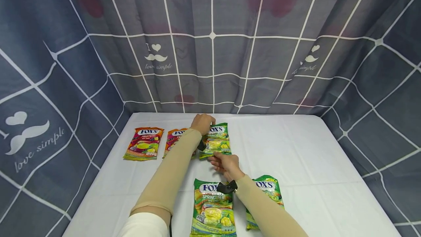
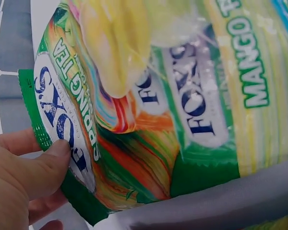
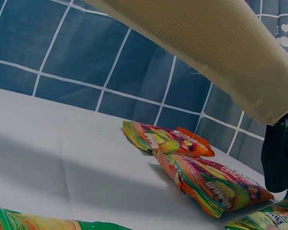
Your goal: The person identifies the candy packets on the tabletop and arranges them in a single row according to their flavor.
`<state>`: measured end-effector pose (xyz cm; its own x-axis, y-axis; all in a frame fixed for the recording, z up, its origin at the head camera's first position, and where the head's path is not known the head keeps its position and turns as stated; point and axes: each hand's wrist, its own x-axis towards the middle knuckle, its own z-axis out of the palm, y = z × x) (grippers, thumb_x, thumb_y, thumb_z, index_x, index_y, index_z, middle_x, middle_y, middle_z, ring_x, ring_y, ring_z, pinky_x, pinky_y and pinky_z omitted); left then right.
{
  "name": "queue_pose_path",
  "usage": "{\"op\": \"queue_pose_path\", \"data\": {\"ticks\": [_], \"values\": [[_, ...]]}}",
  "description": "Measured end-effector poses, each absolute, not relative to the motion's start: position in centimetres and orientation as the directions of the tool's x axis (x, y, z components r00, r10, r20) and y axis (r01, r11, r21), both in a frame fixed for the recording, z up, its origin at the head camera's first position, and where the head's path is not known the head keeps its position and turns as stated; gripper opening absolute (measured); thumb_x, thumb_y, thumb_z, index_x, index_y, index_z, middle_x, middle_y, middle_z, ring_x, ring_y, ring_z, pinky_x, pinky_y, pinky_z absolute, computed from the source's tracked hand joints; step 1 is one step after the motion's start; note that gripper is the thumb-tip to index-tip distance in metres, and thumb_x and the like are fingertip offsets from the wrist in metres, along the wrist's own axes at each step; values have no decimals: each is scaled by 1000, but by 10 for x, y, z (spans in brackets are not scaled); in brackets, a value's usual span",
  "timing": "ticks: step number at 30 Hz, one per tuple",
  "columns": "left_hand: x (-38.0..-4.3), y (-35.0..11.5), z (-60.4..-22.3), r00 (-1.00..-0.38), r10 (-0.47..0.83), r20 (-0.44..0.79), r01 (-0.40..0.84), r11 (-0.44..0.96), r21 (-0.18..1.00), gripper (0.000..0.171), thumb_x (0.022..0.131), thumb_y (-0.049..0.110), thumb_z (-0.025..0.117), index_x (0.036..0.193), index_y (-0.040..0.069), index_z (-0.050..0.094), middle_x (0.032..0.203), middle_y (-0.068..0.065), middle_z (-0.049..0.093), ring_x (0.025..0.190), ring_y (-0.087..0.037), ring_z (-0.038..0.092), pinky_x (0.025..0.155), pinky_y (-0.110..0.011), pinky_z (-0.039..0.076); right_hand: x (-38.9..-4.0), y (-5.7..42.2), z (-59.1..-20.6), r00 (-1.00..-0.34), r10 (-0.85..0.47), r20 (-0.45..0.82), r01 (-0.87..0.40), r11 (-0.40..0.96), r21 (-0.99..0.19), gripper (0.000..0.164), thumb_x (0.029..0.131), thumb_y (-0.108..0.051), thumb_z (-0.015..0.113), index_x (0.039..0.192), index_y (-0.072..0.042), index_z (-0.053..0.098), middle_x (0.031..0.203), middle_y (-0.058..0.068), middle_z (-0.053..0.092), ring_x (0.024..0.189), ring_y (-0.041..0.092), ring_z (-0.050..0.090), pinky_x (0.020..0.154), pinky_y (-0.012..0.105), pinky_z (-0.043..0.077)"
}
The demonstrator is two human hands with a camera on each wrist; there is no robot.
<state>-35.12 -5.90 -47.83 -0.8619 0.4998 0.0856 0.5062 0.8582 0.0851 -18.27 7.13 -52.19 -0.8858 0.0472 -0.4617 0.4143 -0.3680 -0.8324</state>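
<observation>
Green bag (image 1: 217, 141), edges pinched by left hand (image 1: 202, 123) and right hand (image 1: 228, 164), borders broad tablecloth (image 1: 279, 140).

- Tea bags (image 1: 216, 142): green tops; yellow-green striped lower ends; orange-and-green swirls; white labels with dark blue lettering;
- Fruits bags (image 1: 143, 145): deep red, edged orange above and yellow-green below; white labels, dark blue lettering;
- Curtain (image 1: 190, 57): grey to dark blue; white grid, hearts, moustaches and script; faint red patches;
- Cloth (image 1: 306, 149): plain white;
- Sleeves (image 1: 173, 169): beige;
- Wristbands (image 1: 227, 187): black.
</observation>
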Motion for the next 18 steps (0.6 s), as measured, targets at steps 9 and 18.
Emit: {"op": "queue_pose_path", "data": {"ticks": [9, 18], "values": [[-353, -60, -484, -858, 503, 104, 513, 851, 116, 17, 100, 9, 81, 114, 17, 85, 112, -4, 82, 104, -26, 76, 103, -47, 55, -179, 81, -522, -879, 11, -477, 439, -371, -818, 35, 110, -17, 70, 129, 12, 66, 102, 22, 81, 65, 8, 76, 57, 21, 58], [-353, -60, -490, -864, 492, 103, 502, 857, 114, 21, 100, 9, 81, 117, 20, 85, 122, -4, 80, 113, -26, 74, 106, -49, 53, -180, 86, -524, -864, -63, -499, 485, -364, -795, 32, 113, -15, 63, 129, 13, 66, 98, 18, 82, 65, 6, 76, 58, 20, 58]]}}
